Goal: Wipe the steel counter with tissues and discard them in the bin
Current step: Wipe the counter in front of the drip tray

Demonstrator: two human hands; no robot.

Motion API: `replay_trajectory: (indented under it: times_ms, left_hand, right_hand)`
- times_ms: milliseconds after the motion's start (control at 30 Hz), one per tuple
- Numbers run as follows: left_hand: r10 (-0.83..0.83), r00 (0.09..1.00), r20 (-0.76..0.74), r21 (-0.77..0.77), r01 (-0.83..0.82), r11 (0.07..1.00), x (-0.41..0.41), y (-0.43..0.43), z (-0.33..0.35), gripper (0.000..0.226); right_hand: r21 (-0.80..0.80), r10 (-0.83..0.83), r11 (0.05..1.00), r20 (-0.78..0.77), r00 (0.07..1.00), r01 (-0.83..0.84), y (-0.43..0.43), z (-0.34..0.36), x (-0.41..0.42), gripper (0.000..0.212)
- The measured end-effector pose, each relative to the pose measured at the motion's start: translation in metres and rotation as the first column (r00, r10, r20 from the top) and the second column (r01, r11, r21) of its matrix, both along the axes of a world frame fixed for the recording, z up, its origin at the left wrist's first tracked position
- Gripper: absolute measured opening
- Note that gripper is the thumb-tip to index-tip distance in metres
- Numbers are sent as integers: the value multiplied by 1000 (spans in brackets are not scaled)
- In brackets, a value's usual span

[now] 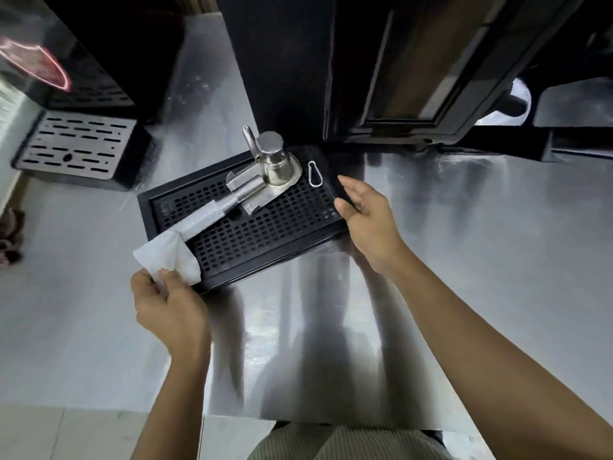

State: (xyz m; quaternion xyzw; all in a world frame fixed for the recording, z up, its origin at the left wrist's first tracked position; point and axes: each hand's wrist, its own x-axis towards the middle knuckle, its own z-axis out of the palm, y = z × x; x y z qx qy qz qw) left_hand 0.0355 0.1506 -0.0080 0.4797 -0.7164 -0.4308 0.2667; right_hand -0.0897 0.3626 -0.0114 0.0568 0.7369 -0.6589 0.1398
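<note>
Counter: we judge wiping under way; the brushed steel counter [464,244] looks streaky, no bin shows, discarding remains
Tissue: our left hand [169,303] pinches the soft, crumpled white tissue [170,257] over mid-counter, at the tray's near left corner
Tray: our right hand [365,214], fingers loose and apart, touches the perforated black tray [265,234] at its right end

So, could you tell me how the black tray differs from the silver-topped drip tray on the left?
The black tray has round holes, the silver-topped drip tray long slots. The black tray carries a steel pot and carabiner; the drip tray bears none. Both rest on the steel counter.
</note>
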Motion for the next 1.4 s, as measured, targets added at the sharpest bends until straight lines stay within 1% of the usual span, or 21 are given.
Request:
replay_trajectory:
  times_ms: [133, 333, 433, 533, 633, 733, 800, 833, 867, 900, 933, 967, 1000, 1033, 1067, 1100, 1133, 1200, 1267, 1333, 1400]
  left_hand:
    - [43, 999, -5, 20, -43, 999, 16, -3, -3, 14]
    - [98, 995, 6, 47, -99, 994, 30, -10, 0, 25]
    - [145, 989, 14, 54, -146, 988, 41, -8, 3, 27]
    - [223, 975, -18, 71, -221, 973, 52, -3, 3, 26]
    - [248, 968, -29, 120, -243, 963, 54, 6, 3, 27]
    - [278, 960, -36, 132, -271, 953, 61, 21, 0, 27]
    - [305, 951, -51, 150, -295, 944, 61, 28, 0, 22]
    - [318, 944, -86, 155, -303, 940, 59, 32, 2, 16]
    - [314, 939, -139, 118, -299, 947, 58, 36, 7, 11]
    - [272, 944, -188, 9, -275, 961, 56, 41, 15, 9]
    - [185, 959, -214, -168, -222, 960, 53, 47, 23, 7]
    - [48, 976, -211, -363, -124, 924, 51, 53, 30, 3]
    - [-109, 978, -180, -529, -3, 849, 49, 60, 33, 3]
    - [-254, 959, -128, -631, 119, 767, 45, 66, 33, 5]
    - [-368, 927, -66, -677, 229, 699, 38, 71, 29, 8]
    - [-450, 893, -6, -680, 326, 656, 30, 76, 22, 11]
    - [-503, 863, 54, -651, 412, 637, 21, 82, 14, 14]
    - [-570, 803, 175, -541, 562, 625, 3, 98, -1, 23]
    - [-627, 731, 270, -445, 672, 592, -11, 117, -16, 28]
    - [-655, 685, 317, -398, 724, 564, -18, 135, -26, 30]
    - [-634, 708, 312, -367, 705, 607, -24, 143, -27, 31]
  right_hand:
    - [-8, 50, 999, -15, 999, -50, -8, 5, 6, 40]
    - [-9, 119, 993, -36, 992, -120, -22, 7, 10, 38]
    - [25, 193, 981, -26, 981, -192, -33, -1, 0, 38]
    - [38, 283, 958, -17, 959, -283, -48, -6, -14, 41]
    - [78, 312, 949, -67, 948, -306, -61, -8, -33, 40]
    - [109, 345, 937, -131, 929, -333, -74, -7, -48, 37]
    - [133, 342, 937, -173, 924, -322, -80, -9, -55, 33]
    - [143, 337, 939, -184, 923, -314, -82, -10, -58, 32]
    - [149, 332, 940, -188, 924, -307, -81, -10, -60, 30]
    - [142, 315, 946, -189, 930, -292, -79, -9, -61, 28]
    - [124, 280, 958, -197, 940, -259, -73, -6, -60, 26]
    - [90, 232, 972, -214, 949, -217, -64, -3, -57, 25]
    - [46, 181, 983, -224, 958, -175, -51, 4, -51, 23]
    - [-8, 124, 992, -226, 966, -129, -35, 9, -42, 20]
    - [-60, 59, 995, -222, 973, -75, -16, 16, -30, 18]
    - [-103, -7, 995, -211, 977, -15, 3, 21, -15, 15]
    - [-129, -71, 991, -190, 979, 47, 23, 24, 1, 13]
    - [-164, -171, 975, -132, 976, 148, 57, 24, 30, 12]
    - [-147, -241, 963, -93, 966, 226, 82, 22, 54, 15]
    - [-126, -272, 957, -82, 959, 261, 101, 23, 72, 15]
    - [-96, -272, 959, -67, 960, 265, 118, 25, 85, 13]
